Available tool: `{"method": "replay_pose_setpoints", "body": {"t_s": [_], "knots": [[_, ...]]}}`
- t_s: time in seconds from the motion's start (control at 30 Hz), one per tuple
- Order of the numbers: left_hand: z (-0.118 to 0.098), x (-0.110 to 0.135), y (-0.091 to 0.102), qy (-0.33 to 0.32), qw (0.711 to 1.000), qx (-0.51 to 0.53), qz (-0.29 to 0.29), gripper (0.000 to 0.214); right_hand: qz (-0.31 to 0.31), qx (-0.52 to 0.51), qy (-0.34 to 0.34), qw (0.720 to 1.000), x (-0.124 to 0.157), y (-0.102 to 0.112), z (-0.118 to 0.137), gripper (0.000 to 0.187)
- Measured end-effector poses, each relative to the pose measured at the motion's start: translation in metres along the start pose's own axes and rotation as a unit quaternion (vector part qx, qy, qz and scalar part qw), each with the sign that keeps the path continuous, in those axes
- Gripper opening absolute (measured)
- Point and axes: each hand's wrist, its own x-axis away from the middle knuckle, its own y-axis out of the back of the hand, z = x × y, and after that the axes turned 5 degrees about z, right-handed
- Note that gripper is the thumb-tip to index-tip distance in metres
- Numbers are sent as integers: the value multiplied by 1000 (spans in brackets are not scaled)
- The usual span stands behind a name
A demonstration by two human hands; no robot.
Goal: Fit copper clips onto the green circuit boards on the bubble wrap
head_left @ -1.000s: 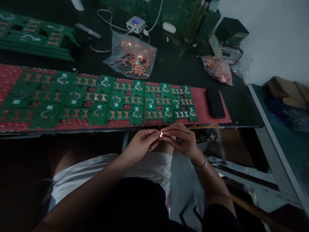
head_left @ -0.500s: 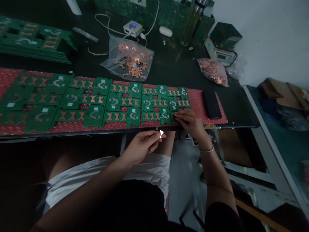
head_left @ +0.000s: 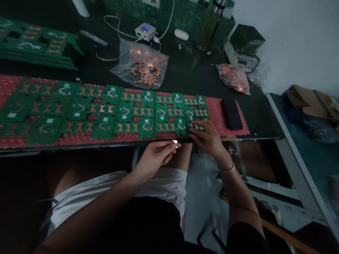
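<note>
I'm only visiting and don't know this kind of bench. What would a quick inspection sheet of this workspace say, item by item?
Surface: dark table, with a red bubble-wrap sheet along its near edge.
Job's things: green circuit boards in a row on the sheet, many carrying copper pieces.
Clutter: bag of copper pieces, second bag, black phone, stack of boards, white oval case.
Hands: left hand pinches a small shiny piece just off the table edge; right hand lays open fingers on the rightmost board.
Cables: white cable runs to a small white box with a blue light.
Surroundings: weighing scale at the far right; white wall.
</note>
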Motion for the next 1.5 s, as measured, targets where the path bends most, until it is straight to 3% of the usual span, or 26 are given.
{"method": "replay_pose_setpoints", "body": {"t_s": [0.17,0.27,0.37,0.5,0.67,1.07,1.33,1.5], "knots": [[3,0,-5,0,1000,-11,23,29,6,-40,70,997,6,1,43,29],[3,1,-9,12,999,0,35,28,30,-46,89,995,9,1,51,29],[-1,5,-13,43,998,48,19,28,25,-47,64,997,12,4,39,29],[-8,13,-16,98,985,137,19,26,-8,-16,-6,1000,13,11,1,24],[-10,13,-17,126,974,188,4,20,26,-2,-38,999,11,14,-29,20],[-6,9,-15,130,966,225,-5,19,59,31,-3,998,7,10,-38,26],[-13,8,-18,154,953,253,-62,19,61,51,7,997,6,9,-33,25],[-16,9,-16,127,953,272,-43,26,65,87,-9,994,11,12,-23,28]]}}
